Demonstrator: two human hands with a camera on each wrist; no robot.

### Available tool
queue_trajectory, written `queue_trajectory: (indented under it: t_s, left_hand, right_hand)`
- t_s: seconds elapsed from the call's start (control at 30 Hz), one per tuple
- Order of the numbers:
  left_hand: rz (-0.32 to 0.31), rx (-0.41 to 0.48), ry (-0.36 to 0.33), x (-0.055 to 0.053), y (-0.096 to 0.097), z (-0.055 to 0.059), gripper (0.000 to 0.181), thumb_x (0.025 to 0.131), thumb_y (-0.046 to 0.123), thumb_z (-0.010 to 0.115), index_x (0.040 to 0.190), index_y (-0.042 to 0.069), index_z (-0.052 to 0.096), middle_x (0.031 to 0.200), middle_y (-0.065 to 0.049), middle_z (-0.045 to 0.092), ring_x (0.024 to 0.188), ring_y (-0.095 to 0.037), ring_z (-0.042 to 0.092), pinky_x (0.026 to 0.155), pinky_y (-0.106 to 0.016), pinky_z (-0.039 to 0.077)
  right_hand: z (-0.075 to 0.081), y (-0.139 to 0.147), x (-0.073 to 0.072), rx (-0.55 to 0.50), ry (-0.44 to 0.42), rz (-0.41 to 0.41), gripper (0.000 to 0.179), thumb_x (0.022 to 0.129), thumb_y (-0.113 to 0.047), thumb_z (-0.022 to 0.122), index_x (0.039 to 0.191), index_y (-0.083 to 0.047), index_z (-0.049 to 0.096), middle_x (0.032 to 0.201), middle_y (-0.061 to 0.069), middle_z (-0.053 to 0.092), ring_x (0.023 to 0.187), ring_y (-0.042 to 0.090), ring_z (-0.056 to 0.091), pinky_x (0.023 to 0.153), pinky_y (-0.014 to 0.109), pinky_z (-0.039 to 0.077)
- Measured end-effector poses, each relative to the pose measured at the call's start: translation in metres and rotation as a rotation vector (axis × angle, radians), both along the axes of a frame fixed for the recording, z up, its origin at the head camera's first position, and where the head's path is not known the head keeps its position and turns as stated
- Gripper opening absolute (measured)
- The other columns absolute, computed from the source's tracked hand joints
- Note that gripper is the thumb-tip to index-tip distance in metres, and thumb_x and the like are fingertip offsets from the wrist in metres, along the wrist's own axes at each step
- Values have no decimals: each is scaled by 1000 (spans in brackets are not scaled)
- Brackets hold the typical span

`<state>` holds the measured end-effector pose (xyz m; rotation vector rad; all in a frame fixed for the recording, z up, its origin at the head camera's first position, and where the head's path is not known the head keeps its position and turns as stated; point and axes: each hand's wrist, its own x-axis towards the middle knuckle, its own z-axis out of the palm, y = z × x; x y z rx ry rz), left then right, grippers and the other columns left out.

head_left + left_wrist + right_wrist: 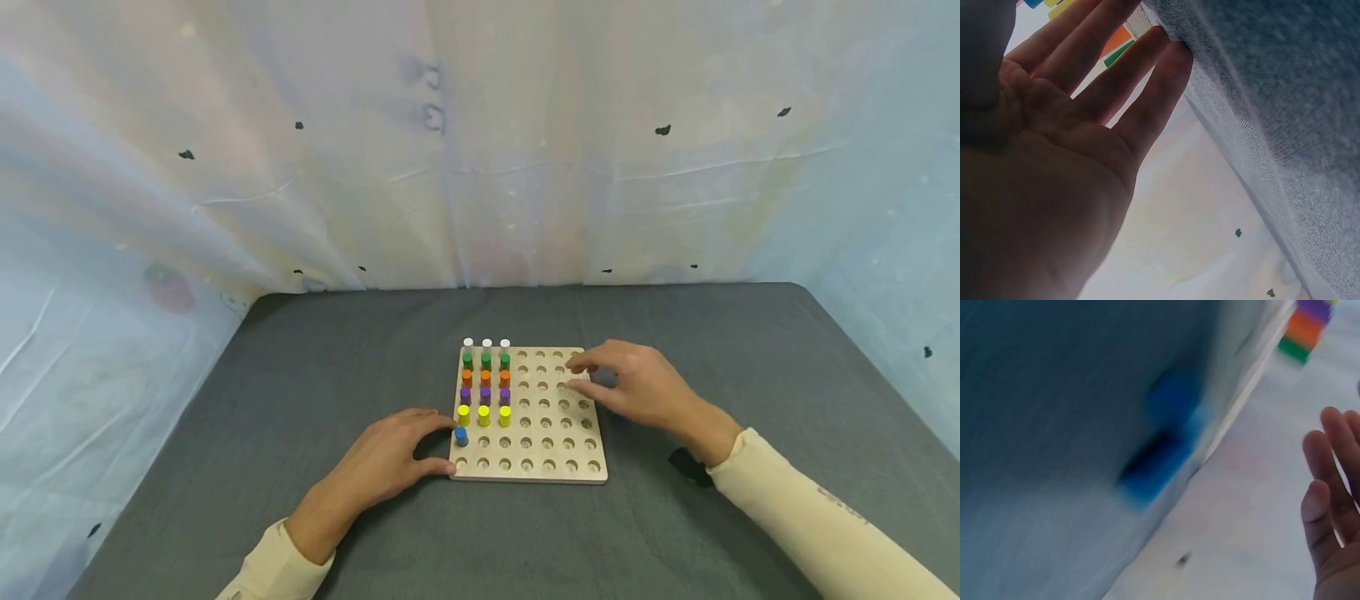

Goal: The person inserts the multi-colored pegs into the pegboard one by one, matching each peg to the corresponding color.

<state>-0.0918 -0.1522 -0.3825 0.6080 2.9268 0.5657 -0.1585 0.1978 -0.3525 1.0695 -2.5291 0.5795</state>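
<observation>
A light wooden pegboard (536,472) with rows of round holes lies on the table. Its left three columns carry rows of white pegs (487,345), green pegs (486,362), orange pegs (485,379), purple pegs (485,397) and yellow pegs (483,416), three each. One blue peg (461,436) stands in the leftmost hole below the yellows. My left hand (390,454) rests at the board's left edge, thumb at the near corner, index fingertip beside the blue peg. Over the right edge hovers my right hand (637,383), fingers and thumb apart, nothing between them.
Blurred blue pegs (1160,462) lie on the table beside the board in the right wrist view. A dark grey cloth (337,358) covers the table. A pale curtain (525,167) hangs behind and at the sides. A black device (690,467) is at my right wrist.
</observation>
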Motion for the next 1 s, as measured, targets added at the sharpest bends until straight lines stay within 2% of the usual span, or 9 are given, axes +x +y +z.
queue_trajectory:
  t_s: [0.2,0.33,0.4,0.53,0.7,0.87,1.0]
  left_hand:
    - [-2,0,-2,-1,1,-2,55,79,49,79,128,26,67,131,-1,67,124,-23,61,100,-50,50]
    - [-1,6,-9,0,1,-2,55,79,48,80,128,26,67,131,-1,66,124,-23,61,99,-50,50]
    - [-1,12,-8,1,1,-2,55,78,47,80,128,25,67,131,-1,66,124,-24,61,99,-51,50]
    - [0,21,-3,1,0,0,55,78,46,80,127,25,67,131,-2,66,124,-24,61,100,-51,50]
    - [0,19,-6,1,0,0,55,79,46,80,127,25,67,130,-2,67,124,-24,61,100,-51,50]
    - [5,18,-9,1,0,-1,55,79,47,80,128,25,67,131,-1,66,124,-23,61,100,-50,50]
    - [5,23,-5,0,0,-1,55,79,47,80,128,25,67,131,-1,66,124,-24,61,100,-50,50]
  right_hand:
    - [-8,50,-23,44,76,-78,28,79,-18,84,105,-14,76,95,-1,73,85,16,67,69,39,55]
    - [-19,68,-30,72,153,-59,28,75,-14,84,103,-12,77,93,0,73,82,16,67,68,40,54]
    - [-25,71,-29,76,161,-50,29,75,-15,84,103,-12,76,92,0,73,81,16,66,69,39,54]
    - [-30,71,-23,68,109,-54,29,78,-18,83,105,-12,76,94,-2,74,83,15,67,70,39,54]
    - [-30,69,-15,74,16,-96,31,80,-21,83,109,-14,75,96,-4,74,85,15,68,72,40,55]
    - [-30,69,-13,116,-77,-132,31,83,-26,81,112,-18,74,103,-4,74,88,13,69,76,41,56]
    - [-32,70,-13,134,-132,-124,31,85,-29,80,114,-20,74,105,-5,74,90,12,69,78,41,56]
